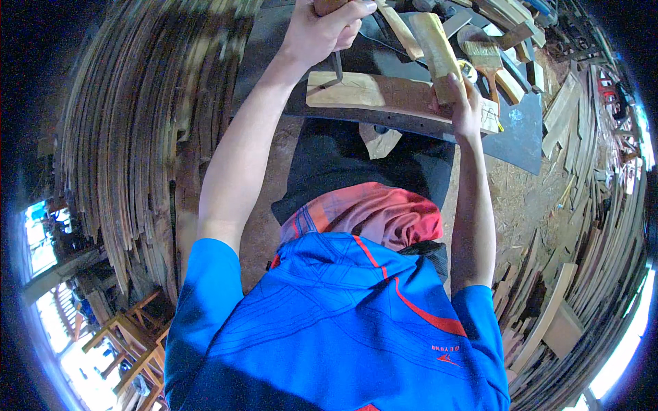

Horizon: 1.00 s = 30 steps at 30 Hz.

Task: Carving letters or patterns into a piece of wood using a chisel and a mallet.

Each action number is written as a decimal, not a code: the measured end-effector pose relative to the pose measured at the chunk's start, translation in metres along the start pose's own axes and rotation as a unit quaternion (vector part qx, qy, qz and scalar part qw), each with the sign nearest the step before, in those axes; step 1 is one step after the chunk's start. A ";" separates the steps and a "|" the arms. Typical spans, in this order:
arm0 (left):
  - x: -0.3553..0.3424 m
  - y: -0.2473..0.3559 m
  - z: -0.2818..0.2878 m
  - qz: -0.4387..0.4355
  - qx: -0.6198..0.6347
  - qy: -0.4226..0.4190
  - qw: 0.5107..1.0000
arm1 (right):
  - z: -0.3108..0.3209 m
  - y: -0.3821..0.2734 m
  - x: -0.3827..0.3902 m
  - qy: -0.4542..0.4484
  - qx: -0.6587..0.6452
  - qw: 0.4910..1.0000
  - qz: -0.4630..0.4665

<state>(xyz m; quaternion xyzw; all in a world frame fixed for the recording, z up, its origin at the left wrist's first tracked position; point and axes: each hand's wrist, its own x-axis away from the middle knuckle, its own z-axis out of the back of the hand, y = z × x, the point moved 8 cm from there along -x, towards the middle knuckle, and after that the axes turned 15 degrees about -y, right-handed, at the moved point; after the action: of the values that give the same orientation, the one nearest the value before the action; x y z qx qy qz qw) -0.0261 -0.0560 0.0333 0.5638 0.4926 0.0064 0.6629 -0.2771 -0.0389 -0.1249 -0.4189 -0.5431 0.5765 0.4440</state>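
Observation:
My left hand is closed around the wooden handle of a chisel, near the top edge of the view. The chisel's metal blade points down to the left end of a pale curved wood piece, its tip at or just above the surface. That piece lies crosswise along the near edge of the dark bench, with pencil marks at its right end. In my right hand is a thick wooden block, gripped at its near end. It slants up and away over the right part of the curved piece.
A wide paintbrush, a tape measure and several wood offcuts crowd the dark bench at the right. Long wood strips are stacked at the left. More boards lie on the right-hand floor. Wooden frames stand at lower left.

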 end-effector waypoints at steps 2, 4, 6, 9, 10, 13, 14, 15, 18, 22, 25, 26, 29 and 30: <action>0.001 0.001 0.000 -0.007 0.011 0.011 1.000 | 0.003 0.002 0.000 0.006 0.015 1.000 0.007; 0.011 -0.008 0.010 0.108 -0.023 0.106 0.988 | 0.003 0.003 -0.002 -0.012 0.032 0.999 0.005; 0.011 -0.009 0.010 0.115 -0.017 0.111 0.987 | 0.001 0.003 -0.002 -0.020 0.024 1.000 0.004; 0.003 -0.007 0.004 0.058 -0.003 0.058 0.997 | -0.002 0.000 -0.003 -0.029 0.023 0.999 0.014; -0.001 0.000 -0.003 -0.006 0.006 -0.003 1.000 | -0.001 0.000 -0.004 -0.028 0.031 0.999 0.025; 0.002 -0.003 0.001 0.011 -0.002 0.015 1.000 | -0.001 0.003 -0.003 -0.026 0.013 0.999 0.018; 0.005 -0.006 0.004 0.012 -0.001 0.016 1.000 | -0.001 0.003 -0.003 -0.026 0.013 0.999 0.018; 0.013 -0.020 0.018 0.089 0.008 0.091 0.992 | -0.001 0.002 -0.003 -0.026 0.018 0.999 0.018; 0.017 -0.026 0.022 0.138 -0.023 0.124 0.982 | 0.002 0.006 -0.005 -0.024 0.024 0.999 0.022; 0.012 -0.006 0.007 0.129 -0.044 0.114 0.984 | 0.001 0.004 -0.002 -0.002 0.018 1.000 0.002; 0.019 -0.015 0.014 0.138 0.057 0.119 0.982 | 0.001 0.000 -0.004 -0.009 0.031 0.999 0.026; 0.021 -0.016 0.016 0.137 0.058 0.118 0.982 | 0.002 -0.001 -0.003 -0.009 0.033 0.999 0.026; 0.012 -0.003 0.004 0.091 -0.012 0.064 0.994 | 0.002 -0.004 -0.001 -0.020 -0.002 1.000 -0.007; 0.015 -0.007 0.008 0.099 -0.014 0.102 0.990 | -0.002 -0.012 -0.002 -0.022 0.020 0.999 -0.012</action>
<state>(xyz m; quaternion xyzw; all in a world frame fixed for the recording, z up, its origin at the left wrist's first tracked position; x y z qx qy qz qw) -0.0169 -0.0559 0.0169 0.5971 0.4990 0.1363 0.6131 -0.2738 -0.0397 -0.1126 -0.3906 -0.5462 0.5913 0.4467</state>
